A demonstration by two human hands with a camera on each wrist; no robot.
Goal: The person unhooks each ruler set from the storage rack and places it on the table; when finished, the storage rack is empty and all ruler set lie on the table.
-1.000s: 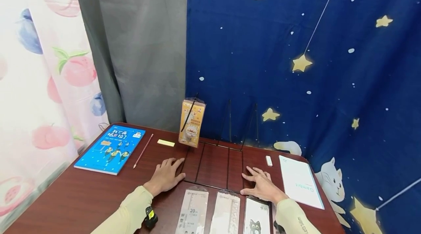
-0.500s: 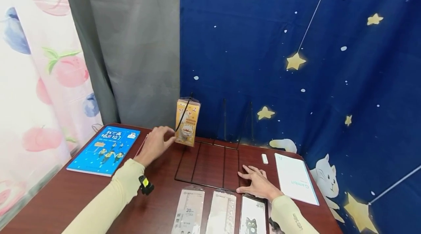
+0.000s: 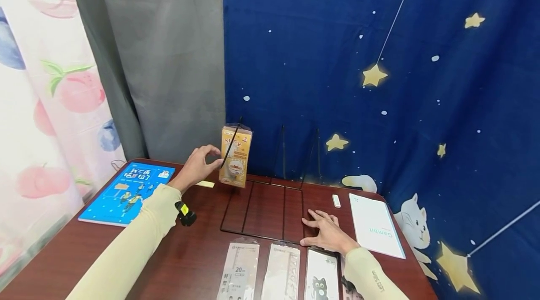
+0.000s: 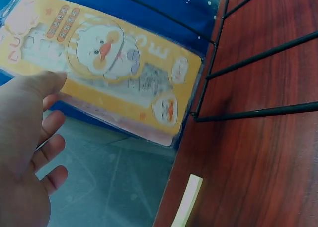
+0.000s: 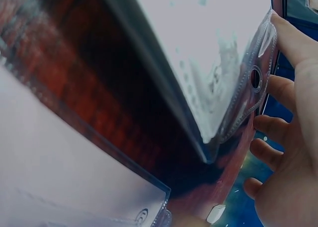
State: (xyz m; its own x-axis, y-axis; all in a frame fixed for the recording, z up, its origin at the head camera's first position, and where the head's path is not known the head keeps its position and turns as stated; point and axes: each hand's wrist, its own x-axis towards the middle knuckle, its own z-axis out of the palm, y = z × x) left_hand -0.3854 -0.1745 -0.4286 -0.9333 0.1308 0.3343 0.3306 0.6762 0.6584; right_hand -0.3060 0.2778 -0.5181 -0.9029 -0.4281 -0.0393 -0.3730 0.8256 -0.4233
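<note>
A yellow duck-print packet point(image 3: 235, 157) hangs upright from the left prong of a black wire rack point(image 3: 284, 211). My left hand point(image 3: 198, 164) is at the packet's left edge, thumb and index finger apart. In the left wrist view, the thumb of the left hand point(image 4: 30, 132) overlaps the front of the packet point(image 4: 107, 58); whether it touches cannot be told. The other fingers are loosely bent. My right hand point(image 3: 329, 232) rests by the rack's front right corner with fingers spread. Below it lies a clear-sleeved packet with a black cat point(image 3: 321, 274).
Two ruler packets point(image 3: 239, 267) lie in front of the rack. A blue book point(image 3: 128, 192) and a pale yellow strip point(image 3: 205, 184) are on the left. To the right are a white eraser-like block point(image 3: 336, 201) and a white booklet point(image 3: 377, 225). Curtains hang behind the table.
My left hand has lifted from the rack's front left corner and moved up and back to the hanging packet. The right hand stays at the rack's corner. The head view has shifted slightly.
</note>
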